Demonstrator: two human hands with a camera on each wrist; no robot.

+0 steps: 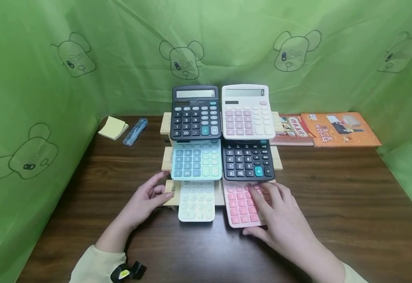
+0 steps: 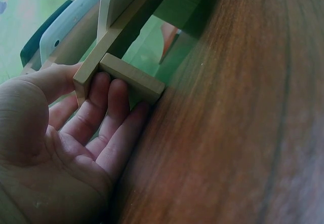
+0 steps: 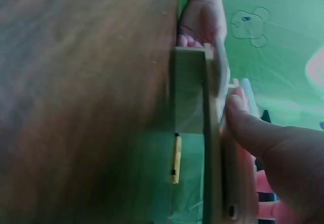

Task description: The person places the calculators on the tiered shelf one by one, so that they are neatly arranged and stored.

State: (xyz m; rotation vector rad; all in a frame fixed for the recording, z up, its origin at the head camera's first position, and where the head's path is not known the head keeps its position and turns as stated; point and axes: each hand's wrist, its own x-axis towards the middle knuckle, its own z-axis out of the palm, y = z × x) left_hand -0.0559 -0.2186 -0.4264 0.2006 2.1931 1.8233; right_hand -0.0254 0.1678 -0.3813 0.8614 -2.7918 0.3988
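A stepped wooden stand [image 1: 172, 194] carries several calculators in two columns on three tiers. My left hand [image 1: 143, 205] holds the left end of its lowest tier; in the left wrist view the thumb lies on top of the wooden bar [image 2: 88, 74] and the fingers curl underneath. On the lowest tier at the right, my right hand [image 1: 286, 224] grips a pink calculator [image 1: 239, 204], thumb at its bottom edge and fingers over its keys. Beside it is a pale mint calculator [image 1: 196, 206]. A black calculator [image 1: 248, 165] above overlaps the pink one's top.
A light-blue calculator [image 1: 196, 163] is on the middle tier, with a dark calculator [image 1: 195, 118] and a white-and-pink one [image 1: 247, 122] on top. Sticky notes [image 1: 112, 129] and a blue, semi-transparent tool [image 1: 135, 131] lie left. Orange [image 1: 340, 131] and red [image 1: 294, 131] books lie right, near the green curtain [image 1: 227, 47].
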